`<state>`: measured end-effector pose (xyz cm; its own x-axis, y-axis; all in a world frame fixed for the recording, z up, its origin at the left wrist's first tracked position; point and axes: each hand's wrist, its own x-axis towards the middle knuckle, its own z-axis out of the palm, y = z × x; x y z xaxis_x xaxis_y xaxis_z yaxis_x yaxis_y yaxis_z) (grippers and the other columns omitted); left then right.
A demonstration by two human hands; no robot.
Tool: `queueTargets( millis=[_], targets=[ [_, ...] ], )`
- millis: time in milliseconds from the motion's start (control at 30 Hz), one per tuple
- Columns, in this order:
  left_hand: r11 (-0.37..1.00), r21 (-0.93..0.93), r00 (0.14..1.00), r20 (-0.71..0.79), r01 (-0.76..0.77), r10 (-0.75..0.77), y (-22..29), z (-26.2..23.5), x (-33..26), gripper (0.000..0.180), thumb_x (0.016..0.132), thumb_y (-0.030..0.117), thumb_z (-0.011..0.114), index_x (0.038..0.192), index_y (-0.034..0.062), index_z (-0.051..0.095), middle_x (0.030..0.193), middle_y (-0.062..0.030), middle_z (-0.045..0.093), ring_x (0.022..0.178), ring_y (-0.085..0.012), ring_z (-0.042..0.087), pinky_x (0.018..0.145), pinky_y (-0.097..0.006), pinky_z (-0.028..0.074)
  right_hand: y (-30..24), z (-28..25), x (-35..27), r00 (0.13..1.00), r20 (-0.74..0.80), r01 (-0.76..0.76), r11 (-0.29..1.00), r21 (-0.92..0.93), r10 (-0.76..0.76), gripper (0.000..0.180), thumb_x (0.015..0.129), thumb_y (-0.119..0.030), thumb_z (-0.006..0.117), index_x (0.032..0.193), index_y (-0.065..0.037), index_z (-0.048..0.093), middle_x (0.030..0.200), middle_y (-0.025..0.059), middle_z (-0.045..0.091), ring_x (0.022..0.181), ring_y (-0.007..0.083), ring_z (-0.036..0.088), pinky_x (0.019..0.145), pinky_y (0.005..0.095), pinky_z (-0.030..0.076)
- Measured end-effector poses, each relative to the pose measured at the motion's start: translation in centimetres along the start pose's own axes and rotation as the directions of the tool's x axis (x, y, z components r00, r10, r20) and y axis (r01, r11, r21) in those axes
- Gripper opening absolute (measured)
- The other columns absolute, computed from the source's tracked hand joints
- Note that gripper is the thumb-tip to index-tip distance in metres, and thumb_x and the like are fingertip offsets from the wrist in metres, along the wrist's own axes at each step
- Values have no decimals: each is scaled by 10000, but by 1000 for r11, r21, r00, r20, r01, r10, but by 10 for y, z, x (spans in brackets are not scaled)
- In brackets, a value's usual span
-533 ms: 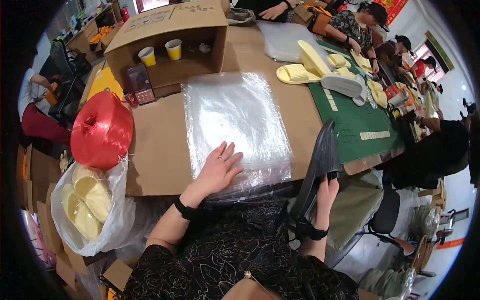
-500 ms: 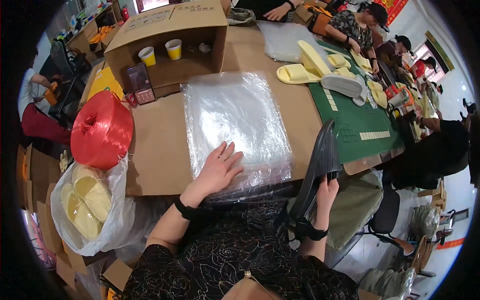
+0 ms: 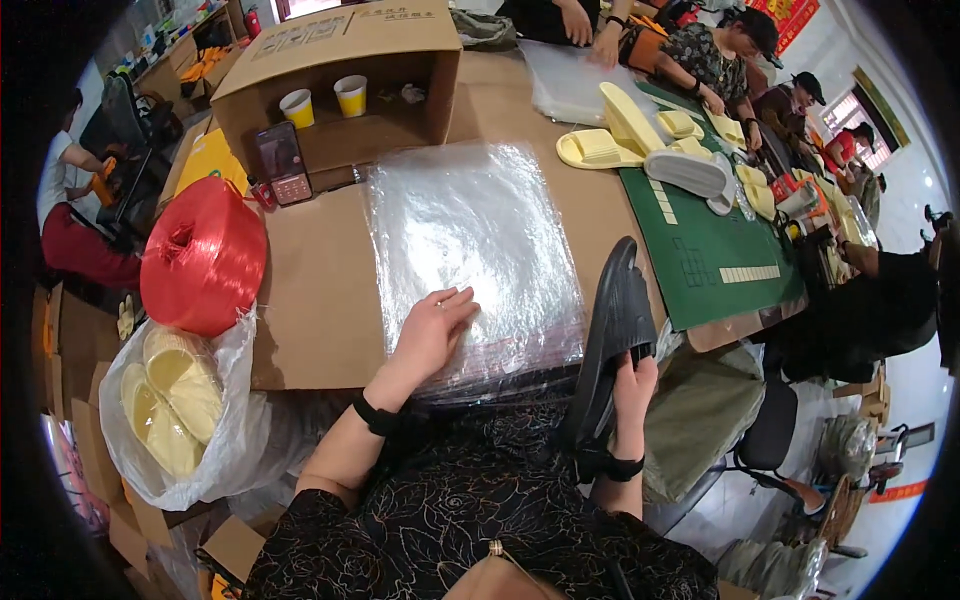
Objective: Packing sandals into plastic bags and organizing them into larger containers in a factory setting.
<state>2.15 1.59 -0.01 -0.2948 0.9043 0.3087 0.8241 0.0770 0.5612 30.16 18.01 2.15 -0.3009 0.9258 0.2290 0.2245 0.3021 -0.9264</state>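
My left hand (image 3: 430,335) lies on a stack of clear plastic bags (image 3: 470,220), its fingers stretched out over the shiny film near the table's front edge. At the right of that stack, my right hand (image 3: 632,392) grips a black slide slipper (image 3: 618,305) from below, with the fingers in at its strap. The slipper stands tilted, toe pointing up and away. Whether a second slipper is pressed against it I cannot tell.
Left of the bags are a red twine roll (image 3: 205,258) and a bag of pale yellow slippers (image 3: 180,395). Behind stand an open carton (image 3: 350,185) with two paper cups and a phone (image 3: 283,165). Yellow slippers (image 3: 600,148) lie by a green mat (image 3: 700,240); people work beyond.
The black slipper has turned in my right hand, showing more of its upper and strap. My left fingers have drawn closer together on the bags. A co-worker's hands reach onto the far bags.
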Motion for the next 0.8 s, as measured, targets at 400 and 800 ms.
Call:
queueTargets(
  millis=[400,800],
  targets=[
    [982,176,986,163,-75,46,21,-8,-4,652,781,507,682,1340,210,525,1481,-101,381,1281,-366,386,1042,-497,327,-13,4,-6,995,89,49,998,-24,-47,177,919,-92,572,985,69,603,869,92,648,785,140,556,681,314,438],
    [633,-681,904,104,369,-414,-12,4,8,360,994,260,443,1176,21,642,1123,-158,667,1051,-225,614,949,-314,432,-8,2,-11,993,-19,116,989,92,-115,182,882,-20,561,1033,65,616,997,122,652,899,217,594,774,333,452]
  ],
)
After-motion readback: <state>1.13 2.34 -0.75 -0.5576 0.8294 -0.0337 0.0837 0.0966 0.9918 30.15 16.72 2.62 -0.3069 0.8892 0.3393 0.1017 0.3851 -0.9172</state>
